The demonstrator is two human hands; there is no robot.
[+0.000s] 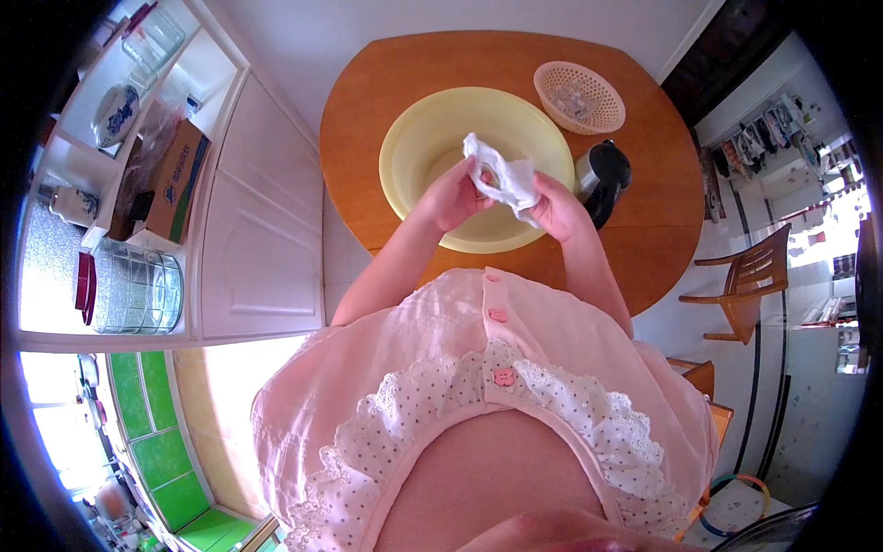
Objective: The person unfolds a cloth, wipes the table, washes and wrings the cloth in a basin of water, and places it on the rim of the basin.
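Over a pale yellow basin (405, 166), both of my hands hold up a small white cloth (506, 178). My left hand (452, 198) grips the cloth's left side, with its fingers closed on the fabric. The right side is pinched in my right hand (558, 207). Between the hands the cloth is bunched, and a gap shows in it near my left fingers. The basin stands on a brown wooden table (354, 120). What lies at the bottom of the basin under the cloth cannot be made out.
A pink woven basket (607, 101) with small clear items stands at the table's back right. A kettle with a black handle (602, 179) is just right of the basin. White shelves (216, 304) rise at the left, and a wooden chair (750, 281) stands at the right.
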